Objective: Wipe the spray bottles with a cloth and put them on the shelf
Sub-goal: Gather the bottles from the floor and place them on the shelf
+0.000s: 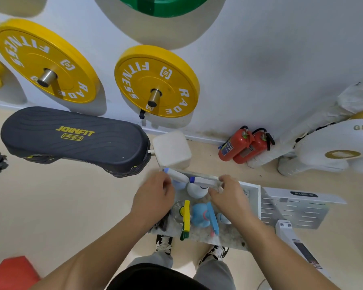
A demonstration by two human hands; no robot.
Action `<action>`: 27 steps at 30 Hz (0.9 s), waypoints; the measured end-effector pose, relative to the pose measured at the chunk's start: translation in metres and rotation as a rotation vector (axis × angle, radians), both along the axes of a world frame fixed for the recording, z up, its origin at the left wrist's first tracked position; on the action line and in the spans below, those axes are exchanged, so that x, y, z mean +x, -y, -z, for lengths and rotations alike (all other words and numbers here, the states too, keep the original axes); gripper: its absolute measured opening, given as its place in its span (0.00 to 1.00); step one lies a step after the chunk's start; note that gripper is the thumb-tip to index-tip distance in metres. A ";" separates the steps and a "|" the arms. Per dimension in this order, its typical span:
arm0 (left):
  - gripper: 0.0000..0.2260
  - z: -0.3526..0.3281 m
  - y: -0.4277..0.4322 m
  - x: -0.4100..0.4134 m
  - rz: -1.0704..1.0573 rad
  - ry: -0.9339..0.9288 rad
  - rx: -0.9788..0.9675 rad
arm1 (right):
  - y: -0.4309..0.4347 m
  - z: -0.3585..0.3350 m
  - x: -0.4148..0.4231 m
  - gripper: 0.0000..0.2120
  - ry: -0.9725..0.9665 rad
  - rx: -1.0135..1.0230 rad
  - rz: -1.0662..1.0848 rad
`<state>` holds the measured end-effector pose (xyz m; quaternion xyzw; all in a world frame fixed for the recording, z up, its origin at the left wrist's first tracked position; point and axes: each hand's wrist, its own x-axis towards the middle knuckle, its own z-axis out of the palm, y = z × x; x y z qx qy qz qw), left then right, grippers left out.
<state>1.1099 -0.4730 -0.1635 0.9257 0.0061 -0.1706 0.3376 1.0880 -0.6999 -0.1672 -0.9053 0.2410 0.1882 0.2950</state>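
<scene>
Two hands over the shelf [253, 197], several spray bottles on it. Left hand [155, 197] sits at the shelf's far-left corner, fingers curled by the white bottle with a blue nozzle [176, 176]; contact is hidden, so I cannot tell if it has hold of it. No cloth visible anywhere.

Near the shelf's front edge: clear bottle with yellow trigger [184, 214], then a blue bottle [201, 214] just beside it, then a small pale bottle [223, 218] partly under the right forearm. At the far edge, a second white bottle [199, 185] with blue nozzle. Right hand [228, 195] has its fingers pinched at the trigger end of it; looks like a grip, but fingertips are blurred.

Risks, my read: bottles are packed tight, so pulling one out could topple a neighbour; yellow trigger overhangs the front edge and a forearm sweep could knock it off. Without a cloth in hand, the wipe step may get skipped.

Readable text: "RADE FITNESS" on the yellow plates [155, 80]; "JOINFIT PRO" on the dark step platform [73, 141]; partial "GIN" on the white item [342, 151] at right. Bottle labels unreadable.
</scene>
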 end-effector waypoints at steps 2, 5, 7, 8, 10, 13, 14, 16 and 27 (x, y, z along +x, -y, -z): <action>0.12 -0.007 0.009 -0.018 0.121 -0.233 0.031 | 0.000 0.002 -0.020 0.19 -0.038 0.024 0.055; 0.18 -0.007 0.023 -0.042 0.276 -0.363 0.007 | -0.007 0.009 -0.044 0.21 -0.156 0.103 0.063; 0.15 -0.002 0.028 -0.051 0.289 -0.361 -0.033 | -0.011 0.017 -0.055 0.23 -0.182 0.165 0.092; 0.12 0.001 0.029 -0.051 0.295 -0.343 -0.038 | -0.013 0.018 -0.059 0.24 -0.178 0.184 0.110; 0.06 0.002 0.029 -0.046 0.334 -0.279 -0.016 | -0.016 0.022 -0.063 0.24 -0.129 0.240 0.167; 0.11 -0.001 0.024 -0.034 0.443 -0.174 0.123 | -0.017 0.022 -0.063 0.19 -0.022 0.286 0.177; 0.13 -0.001 0.021 -0.028 0.468 -0.140 0.165 | -0.016 0.019 -0.063 0.19 0.020 0.259 0.121; 0.14 -0.002 0.015 -0.015 0.523 -0.103 0.227 | -0.011 0.017 -0.064 0.25 0.040 0.206 -0.062; 0.23 -0.001 -0.005 0.004 0.627 -0.100 0.222 | -0.009 0.016 -0.062 0.12 -0.009 -0.254 -0.524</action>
